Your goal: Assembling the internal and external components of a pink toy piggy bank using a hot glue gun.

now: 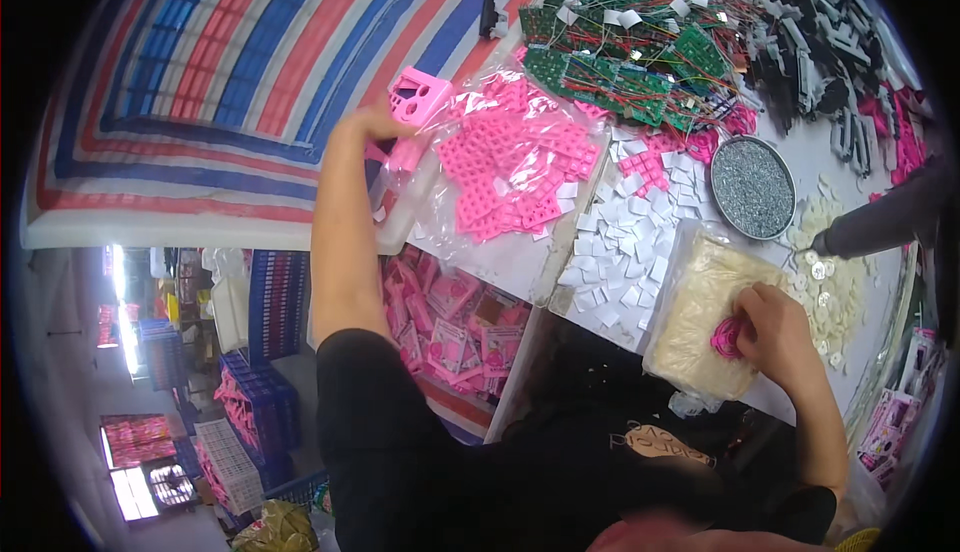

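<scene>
My left hand [378, 124] reaches out at the far left-centre, its fingers closed at the lower edge of a pink plastic casing [420, 95] with cut-out holes. Another pink piece [404, 156] lies just below that hand. My right hand [772, 328] rests over a cream-coloured pad [700, 302] wrapped in clear plastic. Its bent fingers pinch a small, round, bright pink piece [726, 338], partly hidden by them. A clear bag of pink keypads [515, 157] lies between my hands, nearer the left one.
White square pieces [625, 242] are spread beside a round tin of small metal parts [753, 188]. Wired green circuit boards [640, 42] pile up at the back. A dark tool [880, 220] juts in from the right over pale discs [825, 287]. Pink packages [460, 337] fill a space below.
</scene>
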`<state>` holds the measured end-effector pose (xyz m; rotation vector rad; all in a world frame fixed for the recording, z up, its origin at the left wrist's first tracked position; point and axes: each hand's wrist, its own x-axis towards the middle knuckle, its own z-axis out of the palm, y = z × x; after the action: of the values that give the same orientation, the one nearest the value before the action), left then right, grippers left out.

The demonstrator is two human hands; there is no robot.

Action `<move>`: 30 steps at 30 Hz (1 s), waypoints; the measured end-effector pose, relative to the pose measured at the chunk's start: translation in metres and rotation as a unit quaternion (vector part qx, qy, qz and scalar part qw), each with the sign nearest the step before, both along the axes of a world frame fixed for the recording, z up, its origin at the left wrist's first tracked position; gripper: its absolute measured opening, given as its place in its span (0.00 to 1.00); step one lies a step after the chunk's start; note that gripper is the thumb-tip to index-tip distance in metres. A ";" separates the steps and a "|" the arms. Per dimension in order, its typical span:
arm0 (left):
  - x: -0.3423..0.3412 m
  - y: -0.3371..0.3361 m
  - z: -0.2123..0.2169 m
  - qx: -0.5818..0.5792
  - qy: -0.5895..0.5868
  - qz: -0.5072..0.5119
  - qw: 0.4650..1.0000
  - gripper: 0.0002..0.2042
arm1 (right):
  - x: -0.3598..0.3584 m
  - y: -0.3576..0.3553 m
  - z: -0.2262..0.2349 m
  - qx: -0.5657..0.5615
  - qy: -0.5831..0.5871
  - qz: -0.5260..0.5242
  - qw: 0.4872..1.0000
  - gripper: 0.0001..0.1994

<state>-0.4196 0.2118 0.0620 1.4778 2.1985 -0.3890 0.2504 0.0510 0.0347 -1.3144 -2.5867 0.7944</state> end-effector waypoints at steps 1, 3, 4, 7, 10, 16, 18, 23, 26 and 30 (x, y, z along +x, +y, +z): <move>0.013 -0.004 -0.007 0.004 0.061 -0.003 0.998 0.72 | 0.001 -0.001 0.000 0.007 -0.001 -0.001 1.000 0.11; 0.041 -0.014 -0.017 0.048 0.176 -0.016 0.983 0.72 | 0.001 0.000 0.002 0.015 -0.010 0.004 1.000 0.11; 0.064 -0.017 -0.007 0.087 0.228 -0.027 0.970 0.72 | 0.002 0.000 0.003 0.023 -0.016 -0.003 1.000 0.12; 0.045 -0.030 0.010 0.256 0.241 -0.057 0.934 0.65 | -0.001 -0.005 -0.001 0.032 -0.012 0.004 0.999 0.12; -0.034 -0.051 0.055 0.541 -0.232 0.011 0.808 0.52 | -0.005 -0.008 -0.006 0.038 0.022 0.019 0.999 0.14; 0.152 -0.086 0.099 0.508 -0.737 0.046 0.443 0.38 | 0.031 -0.018 0.004 0.099 0.143 -0.008 0.985 0.17; 0.228 -0.082 0.056 0.474 -0.753 0.090 0.447 0.36 | 0.072 -0.034 0.003 0.073 0.121 -0.049 0.989 0.16; 0.364 -0.156 0.038 0.442 -0.670 0.224 0.553 0.31 | 0.196 -0.036 0.026 0.103 0.066 -0.254 0.959 0.09; 0.408 -0.174 0.029 0.362 -0.663 0.303 0.581 0.29 | 0.324 -0.037 0.050 0.180 -0.069 -0.503 0.843 0.13; 0.409 -0.177 -0.006 0.298 -0.653 0.099 0.689 0.29 | 0.415 -0.043 0.027 0.171 -0.312 -0.550 0.756 0.17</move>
<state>-0.0107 0.0347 0.0557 1.0763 1.1822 1.2262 0.6659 0.0082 0.0613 -2.7367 -1.4875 -0.3758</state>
